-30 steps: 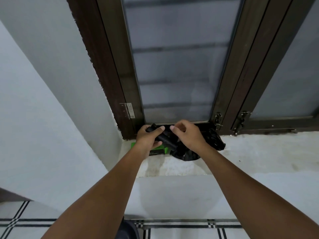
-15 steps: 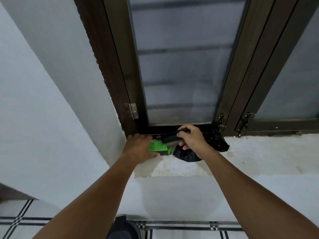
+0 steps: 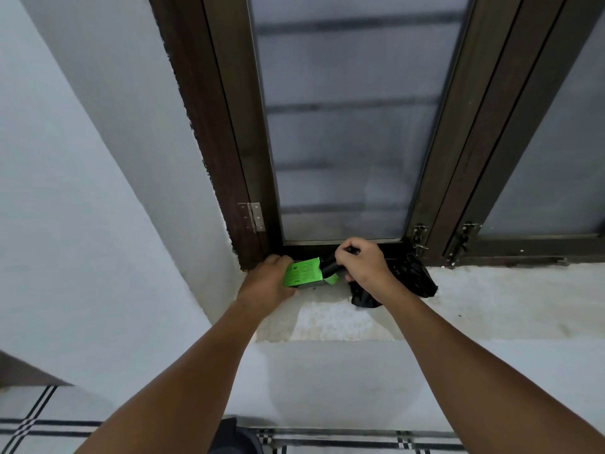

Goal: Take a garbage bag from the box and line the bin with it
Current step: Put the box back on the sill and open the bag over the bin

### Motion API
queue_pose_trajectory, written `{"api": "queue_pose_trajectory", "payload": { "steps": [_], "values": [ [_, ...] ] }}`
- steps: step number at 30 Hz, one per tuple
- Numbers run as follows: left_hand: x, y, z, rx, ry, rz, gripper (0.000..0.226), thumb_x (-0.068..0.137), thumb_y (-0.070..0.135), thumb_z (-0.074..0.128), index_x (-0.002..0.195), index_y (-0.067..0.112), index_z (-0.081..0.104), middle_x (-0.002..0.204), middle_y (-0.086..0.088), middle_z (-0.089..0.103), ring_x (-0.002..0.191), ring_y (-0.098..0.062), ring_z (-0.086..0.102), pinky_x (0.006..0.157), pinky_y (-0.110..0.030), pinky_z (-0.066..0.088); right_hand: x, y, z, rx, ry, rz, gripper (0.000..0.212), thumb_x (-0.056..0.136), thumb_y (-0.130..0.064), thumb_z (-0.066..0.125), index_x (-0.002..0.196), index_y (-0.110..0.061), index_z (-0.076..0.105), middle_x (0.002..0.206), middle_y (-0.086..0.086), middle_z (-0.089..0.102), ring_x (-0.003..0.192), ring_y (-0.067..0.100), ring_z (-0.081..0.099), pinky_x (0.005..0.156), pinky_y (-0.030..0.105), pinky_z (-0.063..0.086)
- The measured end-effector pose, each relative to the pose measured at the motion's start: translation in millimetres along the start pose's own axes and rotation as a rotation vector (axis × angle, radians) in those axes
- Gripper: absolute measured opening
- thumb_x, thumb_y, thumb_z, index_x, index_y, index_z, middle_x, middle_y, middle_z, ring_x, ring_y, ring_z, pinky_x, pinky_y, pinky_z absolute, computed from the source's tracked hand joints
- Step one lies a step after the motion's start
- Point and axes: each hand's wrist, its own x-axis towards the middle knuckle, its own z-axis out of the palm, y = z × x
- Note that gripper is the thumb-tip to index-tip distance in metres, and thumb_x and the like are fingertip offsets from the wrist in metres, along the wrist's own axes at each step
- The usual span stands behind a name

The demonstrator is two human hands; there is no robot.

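- Fingers of right hand (image 3: 361,265) curled round black bag roll (image 3: 330,267) at mouth of green box (image 3: 302,273)
- Left hand (image 3: 266,285) gripped box on windowsill (image 3: 491,296)
- Loose black bag (image 3: 414,278) just beside – under right wrist

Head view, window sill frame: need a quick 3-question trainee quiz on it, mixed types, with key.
1. True or false: the left hand grips the green box on the sill.
2. What does the right hand hold?
A. a black roll of bags at the box's open end
B. the window latch
C. nothing
3. Fill in: the loose black bag lies on the sill, partly hidden behind the ____ hand.

Key: 1 true; 2 A; 3 right.
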Motion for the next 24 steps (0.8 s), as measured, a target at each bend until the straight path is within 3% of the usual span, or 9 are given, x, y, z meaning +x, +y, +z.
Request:
{"api": "queue_pose_trajectory", "payload": {
  "steps": [6, 9, 11, 13, 15, 17, 18, 21, 24],
  "values": [
    [2.3, 10.9, 0.6, -0.223, 0.070, -0.010, 0.063, 0.077, 0.038, 0.085, 0.133, 0.024, 0.058, 0.127, -0.003, 0.055, 0.111, -0.022, 0.059, 0.094, -0.034, 0.050, 4.9, -10.0, 7.8, -0.030, -0.033, 0.036, 0.007, 0.096, -0.021, 0.052, 0.100, -0.020, 0.046, 0.094, 0.008, 0.056, 0.058, 0.020, 0.049, 0.038, 0.021, 0.036],
    [2.3, 10.1, 1.2, -0.321, 0.089, -0.049, 0.060, 0.078, 0.036, 0.086, 0.129, 0.022, 0.058, 0.121, -0.002, 0.054, 0.107, -0.021, 0.057, 0.087, -0.031, 0.047, 0.7, -16.7, 4.7, -0.010, -0.045, -0.011, 0.023, 0.096, -0.029, 0.066, 0.104, -0.009, 0.057, 0.089, 0.008, 0.059, 0.057, 0.017, 0.052, 0.034, 0.015, 0.036],
    [2.3, 11.2, -0.1, -0.386, 0.100, -0.075, 0.058, 0.077, 0.034, 0.087, 0.125, 0.023, 0.056, 0.116, -0.001, 0.055, 0.104, -0.020, 0.057, 0.082, -0.031, 0.045, -1.8, -18.6, 0.2, -0.036, -0.059, -0.043, 0.033, 0.100, -0.035, 0.062, 0.101, -0.002, 0.071, 0.070, 0.005, 0.056, 0.052, 0.011, 0.050, 0.038, 0.012, 0.037],
    [2.8, 12.3, -0.5, -0.461, 0.096, -0.106, 0.056, 0.075, 0.033, 0.089, 0.120, 0.026, 0.057, 0.113, 0.003, 0.059, 0.102, -0.019, 0.059, 0.080, -0.034, 0.053, -1.5, -18.4, -1.5, -0.007, -0.063, -0.047, 0.032, 0.102, -0.028, 0.055, 0.104, -0.005, 0.077, 0.075, 0.013, 0.064, 0.049, 0.009, 0.051, 0.041, 0.010, 0.037],
    [1.9, 13.7, -1.1, -0.536, 0.094, -0.131, 0.054, 0.072, 0.033, 0.090, 0.114, 0.030, 0.057, 0.110, 0.009, 0.061, 0.099, -0.019, 0.064, 0.080, -0.044, 0.061, -0.4, -16.8, 2.3, 0.008, -0.036, -0.090, 0.022, 0.097, -0.016, 0.059, 0.106, -0.009, 0.078, 0.114, 0.018, 0.066, 0.070, 0.011, 0.060, 0.058, 0.013, 0.049],
    [2.0, 14.1, -0.7, -0.577, 0.103, -0.141, 0.052, 0.071, 0.034, 0.091, 0.112, 0.032, 0.058, 0.109, 0.013, 0.061, 0.097, -0.019, 0.066, 0.080, -0.048, 0.062, 3.9, -11.6, 5.9, -0.068, 0.024, -0.140, 0.026, 0.089, -0.015, 0.072, 0.115, -0.017, 0.074, 0.130, 0.009, 0.053, 0.101, 0.015, 0.060, 0.092, 0.026, 0.053],
    [2.1, 14.1, -0.7, -0.586, 0.108, -0.145, 0.052, 0.072, 0.033, 0.091, 0.111, 0.032, 0.057, 0.108, 0.014, 0.060, 0.098, -0.018, 0.066, 0.081, -0.048, 0.062, 5.6, -9.7, 6.9, -0.094, 0.052, -0.140, 0.038, 0.086, -0.017, 0.075, 0.123, -0.020, 0.069, 0.132, 0.006, 0.048, 0.109, 0.016, 0.057, 0.100, 0.029, 0.050],
    [2.3, 11.4, -1.2, -0.606, 0.110, -0.168, 0.051, 0.073, 0.034, 0.090, 0.111, 0.033, 0.056, 0.106, 0.014, 0.059, 0.099, -0.019, 0.066, 0.081, -0.048, 0.063, 6.4, -11.8, 6.2, -0.072, 0.039, -0.082, 0.070, 0.083, -0.023, 0.079, 0.145, -0.023, 0.047, 0.132, -0.001, 0.042, 0.117, 0.018, 0.054, 0.104, 0.034, 0.049],
    [1.8, 10.0, -2.6, -0.609, 0.109, -0.183, 0.052, 0.072, 0.036, 0.090, 0.110, 0.037, 0.056, 0.108, 0.013, 0.060, 0.097, -0.021, 0.068, 0.078, -0.047, 0.063, 7.6, -11.9, 10.1, 0.037, 0.023, 0.003, 0.075, 0.081, -0.024, 0.082, 0.146, -0.023, 0.044, 0.125, -0.002, 0.054, 0.114, 0.023, 0.061, 0.100, 0.047, 0.055]
  ]
}}
